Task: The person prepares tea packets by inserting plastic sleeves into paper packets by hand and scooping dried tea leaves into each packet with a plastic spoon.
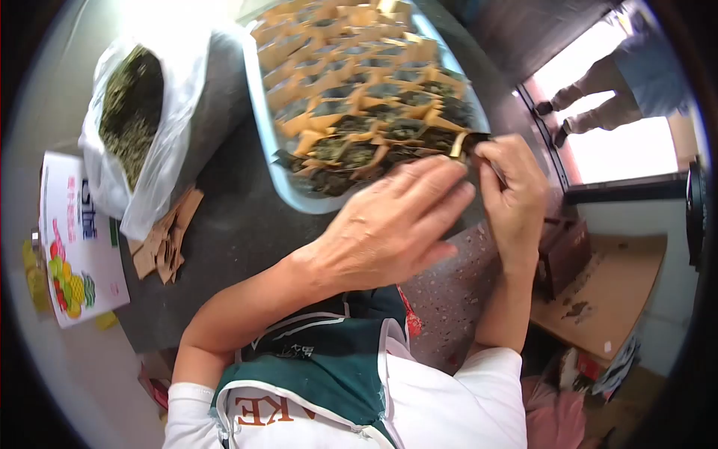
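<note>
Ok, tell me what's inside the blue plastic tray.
The blue plastic tray holds rows of brown packets, with dark green, leafy dried material showing at the near end. The floor beneath them is covered, and the left hand hides part of the near side.

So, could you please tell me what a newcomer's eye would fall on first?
Probably the pale blue tray, top centre, crowded with tan paper pouches. Next, the white bag of green leaves on the left, and the left hand and right hand by the tray's near end.
</note>
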`<act>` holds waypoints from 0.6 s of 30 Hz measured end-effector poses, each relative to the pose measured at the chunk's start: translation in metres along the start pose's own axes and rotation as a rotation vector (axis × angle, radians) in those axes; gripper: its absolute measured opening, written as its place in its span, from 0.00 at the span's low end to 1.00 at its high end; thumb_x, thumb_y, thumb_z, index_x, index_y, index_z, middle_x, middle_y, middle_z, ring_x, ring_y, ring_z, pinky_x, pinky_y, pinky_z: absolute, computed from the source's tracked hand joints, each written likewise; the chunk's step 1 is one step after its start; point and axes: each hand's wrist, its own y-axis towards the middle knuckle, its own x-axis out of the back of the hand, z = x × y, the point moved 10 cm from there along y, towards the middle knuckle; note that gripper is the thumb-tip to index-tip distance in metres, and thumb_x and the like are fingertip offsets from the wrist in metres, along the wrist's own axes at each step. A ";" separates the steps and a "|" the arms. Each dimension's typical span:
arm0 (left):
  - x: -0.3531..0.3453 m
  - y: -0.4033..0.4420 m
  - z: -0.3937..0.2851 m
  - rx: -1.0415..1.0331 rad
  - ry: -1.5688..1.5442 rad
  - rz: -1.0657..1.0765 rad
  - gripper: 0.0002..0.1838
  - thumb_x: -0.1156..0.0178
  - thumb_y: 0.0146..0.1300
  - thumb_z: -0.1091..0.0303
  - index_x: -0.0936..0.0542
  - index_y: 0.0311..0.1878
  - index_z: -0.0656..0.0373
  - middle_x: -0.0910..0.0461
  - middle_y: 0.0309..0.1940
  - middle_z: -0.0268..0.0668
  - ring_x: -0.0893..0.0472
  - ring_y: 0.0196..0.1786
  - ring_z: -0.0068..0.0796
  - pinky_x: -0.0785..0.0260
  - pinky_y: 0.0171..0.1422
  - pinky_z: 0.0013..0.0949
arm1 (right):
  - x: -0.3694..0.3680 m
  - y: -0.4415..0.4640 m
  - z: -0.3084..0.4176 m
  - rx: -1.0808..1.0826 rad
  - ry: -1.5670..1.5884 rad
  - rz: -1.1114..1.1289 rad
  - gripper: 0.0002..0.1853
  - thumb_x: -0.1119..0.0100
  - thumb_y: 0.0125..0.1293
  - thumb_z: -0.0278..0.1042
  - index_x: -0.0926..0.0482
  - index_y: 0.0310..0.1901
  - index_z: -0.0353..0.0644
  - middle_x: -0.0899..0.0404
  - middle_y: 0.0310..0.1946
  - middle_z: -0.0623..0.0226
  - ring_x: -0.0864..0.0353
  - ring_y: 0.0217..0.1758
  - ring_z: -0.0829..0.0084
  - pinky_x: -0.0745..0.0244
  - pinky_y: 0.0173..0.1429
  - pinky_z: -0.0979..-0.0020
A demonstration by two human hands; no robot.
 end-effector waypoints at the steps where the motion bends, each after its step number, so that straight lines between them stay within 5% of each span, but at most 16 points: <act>1: 0.001 -0.002 -0.004 -0.025 -0.012 -0.017 0.36 0.27 0.47 0.61 0.24 0.60 0.67 0.28 0.61 0.50 0.25 0.63 0.53 0.29 0.67 0.47 | 0.001 -0.001 0.004 0.005 -0.046 0.003 0.08 0.40 0.60 0.16 0.21 0.39 0.38 0.23 0.35 0.60 0.19 0.39 0.60 0.25 0.43 0.66; 6: 0.013 -0.034 -0.027 -0.161 -0.057 -0.202 0.24 0.32 0.48 0.60 0.21 0.44 0.68 0.27 0.46 0.46 0.26 0.56 0.46 0.32 0.63 0.45 | -0.027 -0.010 -0.029 -0.035 0.031 0.086 0.05 0.46 0.67 0.14 0.23 0.42 0.32 0.25 0.38 0.63 0.25 0.41 0.70 0.28 0.49 0.72; 8: 0.023 -0.058 -0.032 -0.171 -0.031 -0.291 0.20 0.35 0.52 0.64 0.20 0.43 0.71 0.24 0.46 0.47 0.24 0.55 0.47 0.31 0.66 0.46 | -0.025 -0.015 -0.060 -0.118 0.025 0.193 0.06 0.48 0.74 0.18 0.23 0.49 0.30 0.22 0.45 0.66 0.24 0.49 0.76 0.28 0.58 0.76; 12: 0.059 -0.122 -0.024 -0.100 -0.001 -0.430 0.15 0.37 0.57 0.68 0.19 0.45 0.68 0.22 0.49 0.49 0.21 0.54 0.49 0.29 0.67 0.51 | -0.009 -0.020 -0.045 -0.282 0.002 0.039 0.17 0.48 0.75 0.20 0.27 0.63 0.32 0.24 0.52 0.64 0.24 0.55 0.73 0.28 0.62 0.74; 14: 0.091 -0.162 -0.007 0.048 0.130 -0.434 0.14 0.36 0.58 0.69 0.19 0.46 0.63 0.21 0.50 0.47 0.20 0.56 0.48 0.27 0.65 0.53 | 0.019 -0.032 -0.042 -0.322 -0.037 -0.142 0.20 0.47 0.76 0.24 0.30 0.67 0.34 0.24 0.54 0.62 0.22 0.52 0.73 0.28 0.60 0.73; 18: 0.161 -0.266 0.047 0.607 0.696 -0.427 0.19 0.32 0.58 0.56 0.18 0.50 0.55 0.22 0.55 0.43 0.25 0.63 0.48 0.37 0.72 0.54 | 0.019 -0.058 0.011 -0.274 -0.023 -0.304 0.14 0.44 0.76 0.29 0.20 0.59 0.38 0.21 0.39 0.71 0.27 0.36 0.82 0.30 0.39 0.80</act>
